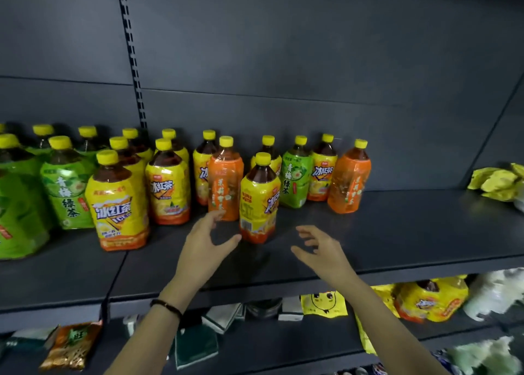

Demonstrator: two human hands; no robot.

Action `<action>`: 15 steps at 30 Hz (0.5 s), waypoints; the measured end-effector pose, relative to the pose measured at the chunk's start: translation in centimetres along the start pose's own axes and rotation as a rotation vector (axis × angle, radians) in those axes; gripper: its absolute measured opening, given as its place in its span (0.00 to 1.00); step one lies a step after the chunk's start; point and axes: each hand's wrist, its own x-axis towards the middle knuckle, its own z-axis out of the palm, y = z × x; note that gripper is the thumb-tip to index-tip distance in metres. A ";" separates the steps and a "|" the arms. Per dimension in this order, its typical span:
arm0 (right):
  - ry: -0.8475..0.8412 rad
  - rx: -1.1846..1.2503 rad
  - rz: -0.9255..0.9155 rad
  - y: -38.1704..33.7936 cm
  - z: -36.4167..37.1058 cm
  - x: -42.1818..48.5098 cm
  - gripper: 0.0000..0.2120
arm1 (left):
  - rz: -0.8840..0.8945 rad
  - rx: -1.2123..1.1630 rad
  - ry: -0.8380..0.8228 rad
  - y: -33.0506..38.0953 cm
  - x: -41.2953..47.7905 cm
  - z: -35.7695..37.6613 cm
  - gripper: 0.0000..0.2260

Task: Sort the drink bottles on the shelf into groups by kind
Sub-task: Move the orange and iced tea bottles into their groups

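Drink bottles with yellow caps stand on a dark shelf (397, 232). Green-label bottles (66, 187) cluster at the left, with one more green bottle (295, 179) among the right ones. Yellow-label iced tea bottles (117, 207) stand left of centre, and one yellow bottle (258, 201) stands alone at the front. Orange-label bottles stand at centre (225, 181) and right (350, 179). My left hand (205, 245) is open just left of the front yellow bottle, its thumb close to the base. My right hand (321, 249) is open to the bottle's right, holding nothing.
Crumpled yellow packaging (499, 181) lies at the shelf's far right. The lower shelf holds snack bags (71, 346), small boxes (224, 315), a yellow cartoon bag (324, 303) and a lying pack of yellow bottles (431, 301). A slotted upright (131, 54) runs up the back panel.
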 end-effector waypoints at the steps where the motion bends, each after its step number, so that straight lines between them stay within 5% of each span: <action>1: -0.013 0.007 -0.001 0.5 0.0 1.0 0.21 | -0.013 -0.011 0.002 0.4 0.8 0.9 0.31; 7: -0.016 0.030 -0.039 1.7 -0.2 8.0 0.24 | -0.049 -0.161 -0.018 1.2 6.1 5.8 0.47; 15: 0.007 0.201 -0.125 1.0 0.6 15.6 0.30 | -0.001 -0.088 0.025 -0.6 8.4 6.5 0.40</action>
